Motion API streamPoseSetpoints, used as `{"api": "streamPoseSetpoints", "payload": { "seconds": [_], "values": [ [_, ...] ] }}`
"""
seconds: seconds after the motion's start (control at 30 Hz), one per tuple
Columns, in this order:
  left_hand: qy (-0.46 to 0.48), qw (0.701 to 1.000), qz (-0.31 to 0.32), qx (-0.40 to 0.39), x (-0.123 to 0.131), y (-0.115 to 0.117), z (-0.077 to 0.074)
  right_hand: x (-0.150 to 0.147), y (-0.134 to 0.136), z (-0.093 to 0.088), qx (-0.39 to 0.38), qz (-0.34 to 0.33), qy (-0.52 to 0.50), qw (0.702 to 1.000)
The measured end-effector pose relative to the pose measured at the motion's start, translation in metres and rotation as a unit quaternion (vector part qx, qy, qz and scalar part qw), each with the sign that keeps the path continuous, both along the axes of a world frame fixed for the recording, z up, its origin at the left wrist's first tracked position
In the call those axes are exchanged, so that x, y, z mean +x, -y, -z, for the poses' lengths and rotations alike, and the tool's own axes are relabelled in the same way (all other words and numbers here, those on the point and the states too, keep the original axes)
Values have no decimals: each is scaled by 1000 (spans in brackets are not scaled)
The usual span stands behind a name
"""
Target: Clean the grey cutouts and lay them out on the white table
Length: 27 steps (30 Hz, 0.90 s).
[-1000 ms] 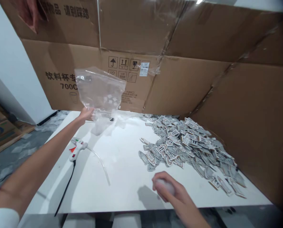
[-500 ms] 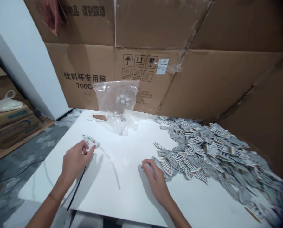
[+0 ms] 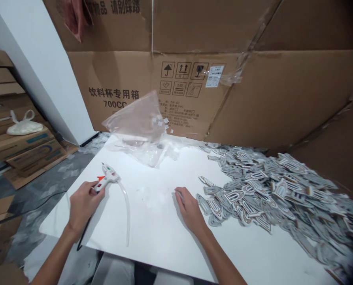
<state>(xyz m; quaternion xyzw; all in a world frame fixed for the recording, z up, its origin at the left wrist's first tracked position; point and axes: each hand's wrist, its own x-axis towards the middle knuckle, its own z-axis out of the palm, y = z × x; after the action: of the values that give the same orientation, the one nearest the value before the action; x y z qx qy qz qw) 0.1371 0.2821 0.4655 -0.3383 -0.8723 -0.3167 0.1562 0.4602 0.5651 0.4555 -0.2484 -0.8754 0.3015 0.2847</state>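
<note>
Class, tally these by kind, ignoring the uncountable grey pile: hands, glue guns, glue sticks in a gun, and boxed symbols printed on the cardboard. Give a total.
Left hand and right hand: 2
Glue gun: 1
Glue stick: 1
Boxed symbols: 6
Total: 10

The left hand [image 3: 83, 204] covers the glue gun's [image 3: 108, 176] lower grip; the right hand [image 3: 191, 208] mostly hides a pale item [image 3: 180, 194] (too little shows).

White bag [image 3: 25, 126] on cardboard cartons [image 3: 31, 147]
</note>
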Motion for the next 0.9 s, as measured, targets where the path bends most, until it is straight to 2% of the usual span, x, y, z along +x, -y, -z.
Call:
{"api": "streamPoseSetpoints", "payload": {
  "seconds": [0.1,0.2,0.33,0.4,0.53,0.63,0.77,0.83,0.9],
  "values": [
    [6,999,-10,33,-18,36,7,-2,0,0,5,-5,4,1000],
    [26,999,30,10,-33,66,20,-4,0,1,10,-2,4,1000],
    [31,996,76,-28,-34,78,29,-4,1,2,20,7,2,1000],
    [14,996,71,-42,-27,73,23,-5,2,1,28,4,3,1000],
    [-78,997,-7,-2,-1,47,-1,-13,5,-4,47,-3,4,999],
    [-92,995,38,20,27,24,-10,-28,11,-6,68,-18,10,997],
    [-36,994,99,14,63,2,-6,-58,26,-7,111,-58,32,992],
    [9,993,120,10,73,-5,-4,-72,34,-6,133,-79,48,987],
    [64,990,124,18,72,-13,-9,-83,40,-6,152,-93,64,982]
  ]
}}
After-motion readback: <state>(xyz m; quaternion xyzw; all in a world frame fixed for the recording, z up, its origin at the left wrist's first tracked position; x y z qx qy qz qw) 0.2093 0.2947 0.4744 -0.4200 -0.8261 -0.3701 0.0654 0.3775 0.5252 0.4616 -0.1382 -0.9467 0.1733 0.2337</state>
